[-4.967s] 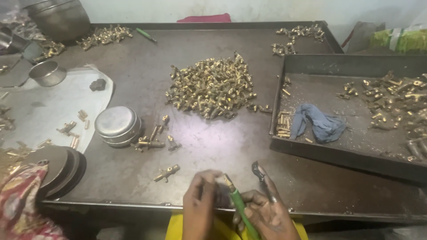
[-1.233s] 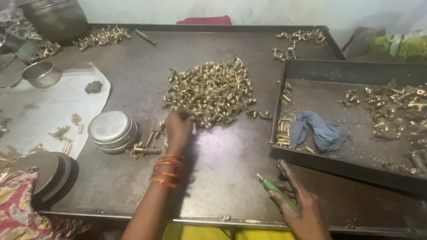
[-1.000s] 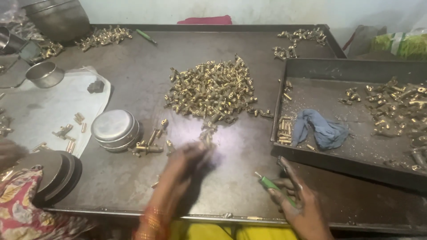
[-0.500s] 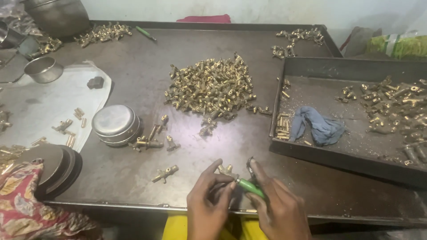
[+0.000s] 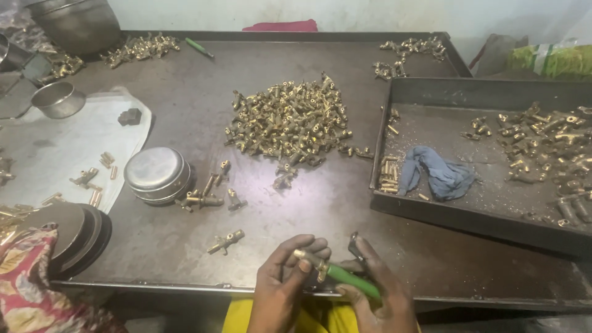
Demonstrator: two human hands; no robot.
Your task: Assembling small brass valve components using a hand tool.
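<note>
Shiny brass fittings [image 5: 288, 120]; matt metal table [image 5: 345, 203].

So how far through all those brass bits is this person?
Done, it seems: a batch of brass parts lies in the tray on the right. In hand: the left hand pinches one brass fitting while the right hand works it with a green-handled tool. Left: the big pile mid-table, plus loose pieces near the steel tin, so plenty probably remains.
</note>
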